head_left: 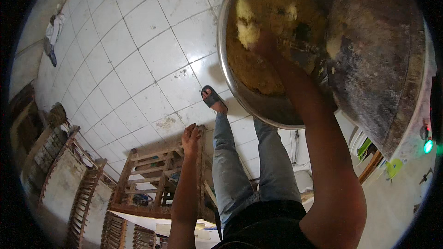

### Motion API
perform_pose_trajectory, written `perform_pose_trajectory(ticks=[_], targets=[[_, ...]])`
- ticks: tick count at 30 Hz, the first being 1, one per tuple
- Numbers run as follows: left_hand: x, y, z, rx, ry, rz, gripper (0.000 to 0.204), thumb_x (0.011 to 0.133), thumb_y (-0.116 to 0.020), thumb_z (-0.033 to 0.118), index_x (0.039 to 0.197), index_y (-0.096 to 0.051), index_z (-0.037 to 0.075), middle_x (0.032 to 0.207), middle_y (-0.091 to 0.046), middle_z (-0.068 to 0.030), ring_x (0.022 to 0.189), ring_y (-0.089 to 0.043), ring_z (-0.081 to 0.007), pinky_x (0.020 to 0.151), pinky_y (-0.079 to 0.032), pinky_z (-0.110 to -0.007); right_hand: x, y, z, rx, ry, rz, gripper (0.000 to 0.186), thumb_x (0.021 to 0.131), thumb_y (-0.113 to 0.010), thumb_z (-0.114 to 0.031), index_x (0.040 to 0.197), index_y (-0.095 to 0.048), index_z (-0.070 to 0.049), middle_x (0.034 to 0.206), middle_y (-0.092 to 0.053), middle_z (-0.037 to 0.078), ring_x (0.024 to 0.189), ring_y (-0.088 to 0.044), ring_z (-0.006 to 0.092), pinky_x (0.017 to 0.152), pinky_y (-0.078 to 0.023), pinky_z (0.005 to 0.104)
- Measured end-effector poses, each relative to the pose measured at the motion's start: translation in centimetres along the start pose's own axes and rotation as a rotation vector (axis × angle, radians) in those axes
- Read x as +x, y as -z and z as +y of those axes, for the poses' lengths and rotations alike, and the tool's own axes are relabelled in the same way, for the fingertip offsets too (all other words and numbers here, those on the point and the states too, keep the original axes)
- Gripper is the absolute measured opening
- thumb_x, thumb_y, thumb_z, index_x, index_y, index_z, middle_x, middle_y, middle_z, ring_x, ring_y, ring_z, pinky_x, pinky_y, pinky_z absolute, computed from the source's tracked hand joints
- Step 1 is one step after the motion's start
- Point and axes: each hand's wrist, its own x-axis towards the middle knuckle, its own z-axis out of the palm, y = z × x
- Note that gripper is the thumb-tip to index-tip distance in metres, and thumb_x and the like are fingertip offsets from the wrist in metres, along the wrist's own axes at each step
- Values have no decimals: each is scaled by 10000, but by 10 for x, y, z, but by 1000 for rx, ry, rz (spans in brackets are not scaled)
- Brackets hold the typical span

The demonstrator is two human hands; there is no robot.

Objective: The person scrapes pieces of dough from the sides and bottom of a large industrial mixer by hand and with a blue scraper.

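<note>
My right hand [264, 45] reaches down into a wide metal basin [223, 48] at the upper right. It is at a crumbly yellow-brown mass [263, 71] that spreads over the inside, right beside a paler yellow patch [247, 24]. Blur and shadow hide its fingers, so whether they grip anything is unclear. Low on the left side hangs my left hand [190, 139], with loosely bent fingers and nothing visible in them. It appears in front of the edge of a slatted wooden frame [164, 175]; contact between them cannot be made out.
Against the basin's right side stands a large worn brown slab-like surface [374, 64]. White floor tiles [138, 46] extend to the left. My sandalled foot [213, 99] is below the basin's left rim. More slatted wooden racks [85, 198] line the lower left, and a green light [428, 146] glows far right.
</note>
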Motion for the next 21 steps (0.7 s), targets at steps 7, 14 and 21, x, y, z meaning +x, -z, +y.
perform_pose_trajectory(ticks=[7,14,21], targets=[[3,2,-85,70,121,-69,446,966,-634,298,1292,-577,-2,1209,-642,-152,1060,-645,-243,853,-524,-379,-8,-61,0,18,12,-271,509,826,-708,-307,1247,-587,-48,1119,-627,201,1009,-619,331,897,-499,472],[-16,-10,-63,118,71,-59,437,950,-653,309,1276,-576,29,1164,-645,-111,1032,-639,-224,854,-514,-374,-110,-12,44,-344,118,-850,532,815,-734,-200,1283,-563,-15,1189,-598,215,1036,-609,316,922,-489,475],[-6,-21,7,107,-32,-32,454,938,-664,275,1302,-559,26,1256,-623,-110,1117,-612,-238,873,-503,-385,-50,-8,41,-280,88,-490,549,811,-746,-143,1302,-550,3,1220,-582,221,1044,-603,307,929,-483,475]])
